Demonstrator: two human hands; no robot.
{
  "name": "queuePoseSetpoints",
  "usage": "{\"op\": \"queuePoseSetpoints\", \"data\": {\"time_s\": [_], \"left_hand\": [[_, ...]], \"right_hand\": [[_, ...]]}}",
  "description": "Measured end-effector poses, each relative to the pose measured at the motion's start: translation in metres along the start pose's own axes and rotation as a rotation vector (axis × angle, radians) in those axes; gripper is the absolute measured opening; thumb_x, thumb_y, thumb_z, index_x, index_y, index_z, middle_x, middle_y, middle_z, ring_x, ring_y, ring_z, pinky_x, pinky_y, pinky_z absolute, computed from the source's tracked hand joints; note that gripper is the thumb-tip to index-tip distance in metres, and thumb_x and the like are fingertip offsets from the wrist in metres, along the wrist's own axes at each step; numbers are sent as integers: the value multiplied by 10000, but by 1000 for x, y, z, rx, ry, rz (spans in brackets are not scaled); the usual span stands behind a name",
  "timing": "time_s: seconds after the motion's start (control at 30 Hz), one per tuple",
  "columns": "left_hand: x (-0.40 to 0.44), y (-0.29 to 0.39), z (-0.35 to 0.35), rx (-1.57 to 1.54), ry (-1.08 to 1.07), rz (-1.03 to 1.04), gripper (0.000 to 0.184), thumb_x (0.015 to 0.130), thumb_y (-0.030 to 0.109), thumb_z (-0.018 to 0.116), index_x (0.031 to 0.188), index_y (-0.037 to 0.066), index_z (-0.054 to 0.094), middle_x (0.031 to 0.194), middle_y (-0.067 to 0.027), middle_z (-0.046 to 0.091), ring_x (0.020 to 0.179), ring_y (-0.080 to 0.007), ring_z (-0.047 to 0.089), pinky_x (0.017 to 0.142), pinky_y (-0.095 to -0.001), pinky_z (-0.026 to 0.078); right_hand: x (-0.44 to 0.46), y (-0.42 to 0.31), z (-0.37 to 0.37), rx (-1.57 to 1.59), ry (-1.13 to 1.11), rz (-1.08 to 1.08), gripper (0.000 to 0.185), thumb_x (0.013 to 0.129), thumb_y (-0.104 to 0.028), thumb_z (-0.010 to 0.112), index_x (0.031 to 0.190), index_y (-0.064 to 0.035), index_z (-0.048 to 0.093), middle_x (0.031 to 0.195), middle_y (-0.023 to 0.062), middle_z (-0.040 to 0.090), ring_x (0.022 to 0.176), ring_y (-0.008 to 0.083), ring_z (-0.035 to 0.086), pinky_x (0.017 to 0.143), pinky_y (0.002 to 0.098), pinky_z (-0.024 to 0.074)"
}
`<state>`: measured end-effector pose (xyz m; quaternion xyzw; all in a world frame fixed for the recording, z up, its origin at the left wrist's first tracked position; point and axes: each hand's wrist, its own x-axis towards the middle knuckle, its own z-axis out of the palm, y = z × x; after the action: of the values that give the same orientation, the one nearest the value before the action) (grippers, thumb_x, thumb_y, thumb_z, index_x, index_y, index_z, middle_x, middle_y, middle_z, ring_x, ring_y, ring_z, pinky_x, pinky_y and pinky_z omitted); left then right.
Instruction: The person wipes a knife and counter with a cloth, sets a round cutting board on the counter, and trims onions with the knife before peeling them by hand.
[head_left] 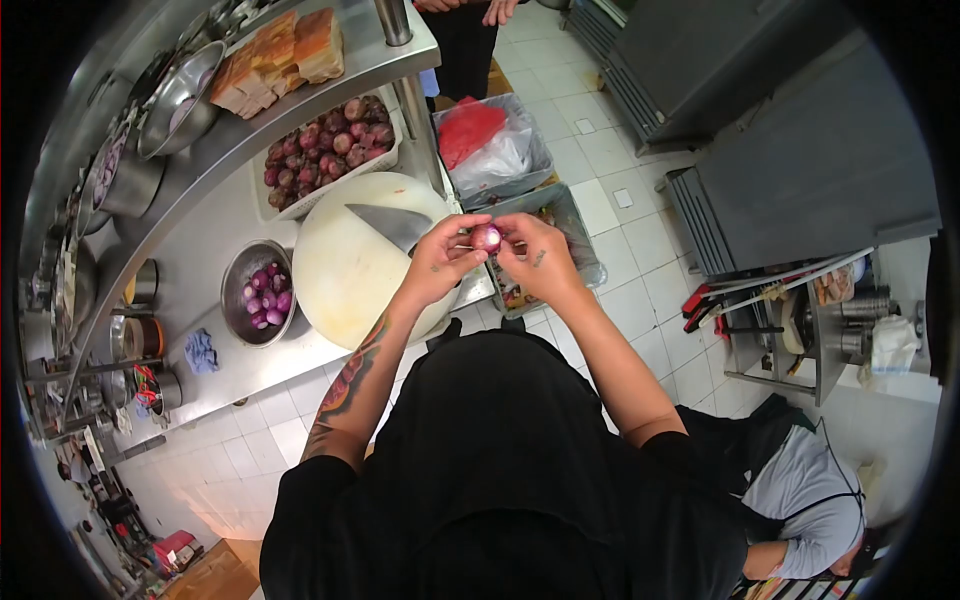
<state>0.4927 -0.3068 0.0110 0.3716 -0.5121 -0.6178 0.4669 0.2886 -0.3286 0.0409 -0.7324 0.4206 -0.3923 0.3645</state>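
Observation:
Between my two hands, over the edge of a grey bin (pixel 575 232), is a red onion (pixel 487 238) with a pale spot on top. My left hand (pixel 440 258) grips its left side with curled fingers, and my right hand (pixel 537 258) grips its right side. A knife (pixel 385 222) lies on the round white cutting board (pixel 330 262) just left of my hands. Peeled purple onions (pixel 268 297) fill part of a steel bowl (pixel 234 312) farther left. Unpeeled onions (pixel 325 150) are heaped in a white basket (pixel 264 205) behind the board.
A steel shelf (pixel 180 175) curves above the counter, holding bowls and meat slabs (pixel 275 62). A second bin (pixel 545 160) holds plastic bags. One person (pixel 466 45) stands at the top; another (pixel 815 490) is at lower right. A blue cloth (pixel 201 352) lies on the counter.

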Motion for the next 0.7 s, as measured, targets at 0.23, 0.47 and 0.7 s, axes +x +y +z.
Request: {"op": "queuePoseSetpoints", "data": {"time_s": [0.23, 0.47, 0.7], "left_hand": [[-10, -18, 12, 65, 129, 54, 516, 911, -52, 684, 1404, 11, 547, 1322, -95, 627, 1186, -186, 634, 1001, -338, 541], [-9, -20, 7, -160, 188, -29, 559, 919, -27, 695, 1445, 0, 505, 1354, -108, 612, 1213, -189, 611, 1065, -363, 506], [-3, -16, 15, -168, 224, 4, 530, 888, -22, 743, 1377, 8, 542, 1302, -90, 621, 1168, -182, 614, 1060, -353, 479]], "right_hand": [[-5, 33, 27, 110, 50, 193, 258, 875, 14, 658, 1132, 26, 640, 993, 98, 718, 908, 145, 719, 807, 305, 593], [-10, 35, 24, 510, 76, 289, 213, 941, -21, 694, 1151, 12, 678, 909, 66, 714, 827, 107, 686, 732, 264, 562], [-6, 12, 18, 399, 87, 343, 124, 916, -74, 756, 971, 23, 701, 849, 71, 718, 753, 133, 696, 663, 283, 563]]}}
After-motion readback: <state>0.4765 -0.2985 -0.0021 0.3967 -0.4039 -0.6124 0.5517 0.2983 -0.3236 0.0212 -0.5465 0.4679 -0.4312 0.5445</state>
